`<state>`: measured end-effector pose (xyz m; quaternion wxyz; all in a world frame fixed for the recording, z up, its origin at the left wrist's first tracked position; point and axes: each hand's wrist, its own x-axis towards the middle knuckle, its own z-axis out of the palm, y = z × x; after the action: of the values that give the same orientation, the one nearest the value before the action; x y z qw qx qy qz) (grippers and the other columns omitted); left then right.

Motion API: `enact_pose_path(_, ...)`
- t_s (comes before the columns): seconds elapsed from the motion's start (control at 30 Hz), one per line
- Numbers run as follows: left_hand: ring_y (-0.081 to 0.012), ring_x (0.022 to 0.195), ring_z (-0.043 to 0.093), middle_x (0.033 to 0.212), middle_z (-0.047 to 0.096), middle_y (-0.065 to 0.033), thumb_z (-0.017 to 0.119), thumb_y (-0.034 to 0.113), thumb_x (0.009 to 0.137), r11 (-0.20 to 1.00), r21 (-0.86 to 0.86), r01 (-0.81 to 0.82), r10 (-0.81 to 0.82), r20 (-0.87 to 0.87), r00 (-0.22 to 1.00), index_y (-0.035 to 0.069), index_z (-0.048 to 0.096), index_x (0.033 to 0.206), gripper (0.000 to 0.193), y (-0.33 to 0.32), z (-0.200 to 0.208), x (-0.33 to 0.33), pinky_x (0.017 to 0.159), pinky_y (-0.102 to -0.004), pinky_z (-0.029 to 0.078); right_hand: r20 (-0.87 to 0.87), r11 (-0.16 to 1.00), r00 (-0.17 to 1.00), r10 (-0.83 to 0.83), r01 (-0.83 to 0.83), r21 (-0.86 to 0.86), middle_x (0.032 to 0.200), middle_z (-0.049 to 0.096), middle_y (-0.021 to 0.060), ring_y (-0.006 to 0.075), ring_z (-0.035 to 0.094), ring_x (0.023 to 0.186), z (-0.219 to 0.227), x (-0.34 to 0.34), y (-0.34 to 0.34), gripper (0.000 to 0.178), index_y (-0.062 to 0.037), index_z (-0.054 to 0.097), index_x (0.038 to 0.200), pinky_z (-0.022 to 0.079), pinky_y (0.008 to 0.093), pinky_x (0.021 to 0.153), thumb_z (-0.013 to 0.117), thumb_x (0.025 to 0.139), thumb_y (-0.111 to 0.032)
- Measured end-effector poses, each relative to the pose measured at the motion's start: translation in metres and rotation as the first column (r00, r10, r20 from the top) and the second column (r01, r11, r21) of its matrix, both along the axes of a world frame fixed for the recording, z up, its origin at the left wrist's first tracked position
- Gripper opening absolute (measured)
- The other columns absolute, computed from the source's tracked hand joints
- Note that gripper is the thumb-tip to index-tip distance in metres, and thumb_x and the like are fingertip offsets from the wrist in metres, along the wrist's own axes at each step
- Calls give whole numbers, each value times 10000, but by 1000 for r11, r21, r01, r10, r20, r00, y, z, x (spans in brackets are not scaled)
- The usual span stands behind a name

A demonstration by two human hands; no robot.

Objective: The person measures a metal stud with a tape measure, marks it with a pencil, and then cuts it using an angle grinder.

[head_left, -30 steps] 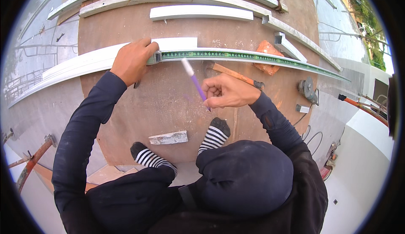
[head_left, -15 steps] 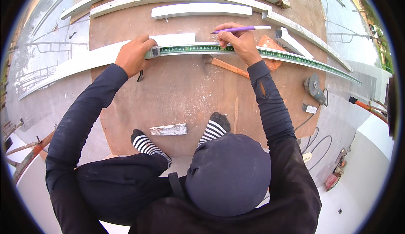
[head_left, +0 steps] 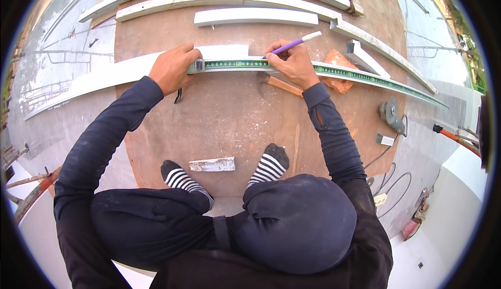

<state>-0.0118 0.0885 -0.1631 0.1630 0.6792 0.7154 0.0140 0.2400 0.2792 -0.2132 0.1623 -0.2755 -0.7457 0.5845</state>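
Observation:
My left hand (head_left: 175,69) is closed around the case end of a tape measure, at the near edge of a long white bar (head_left: 109,72). The green tape blade (head_left: 229,65) runs out to the right along the bar, far past my right hand. A purple pen with a white end (head_left: 292,44) is pinched in my right hand (head_left: 295,65). Its tip points down-left and meets the far edge of the blade, or comes very close to it. My right hand rests over the tape and hides part of it.
A hammer (head_left: 284,85) and an orange brick chunk (head_left: 338,84) lie by the tape. An angle grinder (head_left: 390,116) with a cord sits at right. Several white bars (head_left: 255,16) lie farther off. A whitish block (head_left: 212,164) lies between my socked feet.
My right hand has shifted slightly left and lower. The pen has gone from nearly level to tilted, its tip now at the tape's edge. My right knee has moved a little.

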Motion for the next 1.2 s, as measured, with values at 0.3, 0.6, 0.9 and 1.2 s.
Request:
enact_pose_path(0.3, -293, 942, 606, 989, 596, -100, 813, 76, 702, 1000, 20, 0, 0, -1, 1000, 85, 596, 1026, 390, -1, -1, 0, 812, -385, 520, 33, 1000, 999, 8, -8, 24, 657, 589, -8, 47, 522, 601, 3, -1, -1, 188, 18, 673, 848, 430, 230, 548, 675, 830, -169)
enact_pose_path(0.6, -283, 967, 609, 1004, 601, -90, 830, 82, 693, 1000, -18, -14, 13, -44, 999, 102, 590, 1037, 420, 0, 0, 2, 829, -376, 527, 42, 997, 999, 23, -25, 69, 663, 601, -3, 48, 530, 603, 3, -2, -1, 189, 20, 676, 862, 435, 232, 553, 667, 842, -168)
enact_pose_path(0.9, -287, 947, 613, 984, 600, -105, 808, 68, 685, 1000, -2, 0, 0, -46, 999, 63, 587, 1034, 413, 0, 2, 3, 814, -386, 530, 10, 997, 1000, 3, -4, 75, 681, 623, 8, 53, 559, 621, 2, -1, -3, 165, 16, 674, 857, 446, 225, 555, 667, 850, -149)
enact_pose_path(1.2, -274, 1049, 583, 1113, 572, -90, 846, 103, 680, 999, -40, 3, -6, -78, 997, 89, 600, 1048, 442, -5, -1, 7, 882, -373, 514, 9, 999, 1000, -17, 17, -27, 717, 649, 25, 71, 589, 649, 10, 2, -1, 158, 15, 682, 873, 474, 234, 587, 668, 836, -138)
